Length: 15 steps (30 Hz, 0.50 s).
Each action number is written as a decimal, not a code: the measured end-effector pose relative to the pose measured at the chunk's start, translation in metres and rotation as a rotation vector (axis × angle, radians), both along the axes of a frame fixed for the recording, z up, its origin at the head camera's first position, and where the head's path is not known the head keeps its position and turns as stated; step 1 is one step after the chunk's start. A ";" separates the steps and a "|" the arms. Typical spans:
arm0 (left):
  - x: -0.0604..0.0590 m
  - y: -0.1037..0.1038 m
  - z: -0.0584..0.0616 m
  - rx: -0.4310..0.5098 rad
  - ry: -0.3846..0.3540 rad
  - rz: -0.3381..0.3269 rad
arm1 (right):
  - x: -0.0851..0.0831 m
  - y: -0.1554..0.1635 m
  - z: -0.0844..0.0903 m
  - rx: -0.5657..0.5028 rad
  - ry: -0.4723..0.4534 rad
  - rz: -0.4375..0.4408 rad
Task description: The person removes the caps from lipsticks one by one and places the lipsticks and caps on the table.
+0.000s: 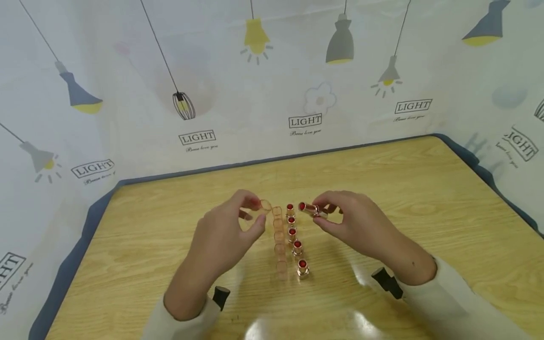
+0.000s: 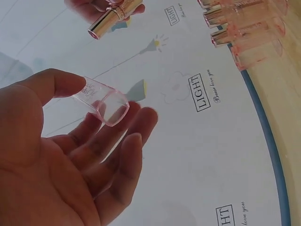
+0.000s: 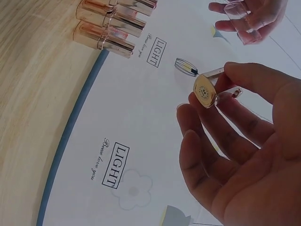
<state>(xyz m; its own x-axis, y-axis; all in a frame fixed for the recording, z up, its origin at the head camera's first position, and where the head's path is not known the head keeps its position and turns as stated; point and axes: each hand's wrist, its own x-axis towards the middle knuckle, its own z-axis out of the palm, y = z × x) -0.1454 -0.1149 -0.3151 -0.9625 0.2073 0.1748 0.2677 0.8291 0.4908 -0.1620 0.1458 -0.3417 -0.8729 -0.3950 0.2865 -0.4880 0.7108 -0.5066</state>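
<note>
My left hand (image 1: 225,231) pinches a clear pinkish lipstick cap (image 2: 101,101) between thumb and fingers, its open rim showing in the left wrist view. Opposite it, my right hand (image 1: 357,222) holds a gold lipstick (image 1: 313,209) by its base, tilted, with the red tip toward the left hand. The lipstick's round gold bottom (image 3: 205,91) faces the right wrist camera. Between and below the hands, several uncapped lipsticks (image 1: 297,246) stand upright in a row running toward me. Just left of them runs a matching row of clear caps (image 1: 279,249).
The wooden table (image 1: 161,264) has a blue edge (image 1: 182,175) along its back. Behind it hangs a white backdrop (image 1: 255,94) printed with lamps. A black strap end (image 1: 386,282) sticks out by the right wrist, another (image 1: 221,296) by the left.
</note>
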 end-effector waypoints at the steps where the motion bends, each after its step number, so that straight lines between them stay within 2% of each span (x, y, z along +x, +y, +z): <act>1: -0.001 -0.001 0.000 0.002 0.009 0.002 | -0.001 0.000 0.000 -0.005 -0.002 -0.002; 6: -0.010 -0.005 -0.001 0.033 0.096 0.019 | -0.003 0.001 0.001 -0.029 0.013 -0.003; 8: -0.015 -0.007 -0.002 0.055 0.102 0.027 | -0.004 0.001 0.001 -0.039 0.020 -0.001; 11: -0.022 -0.011 -0.009 0.100 0.047 0.034 | -0.008 0.002 -0.001 -0.068 0.017 0.007; 15: -0.039 -0.018 -0.023 0.112 -0.049 0.025 | -0.018 0.004 -0.007 -0.093 -0.019 0.016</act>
<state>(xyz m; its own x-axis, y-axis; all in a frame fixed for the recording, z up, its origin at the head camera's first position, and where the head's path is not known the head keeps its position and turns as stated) -0.1845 -0.1325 -0.3377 -0.9751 0.1651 0.1483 0.2213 0.7747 0.5924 -0.1799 0.1495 -0.3486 -0.8723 -0.3810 0.3065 -0.4886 0.6525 -0.5793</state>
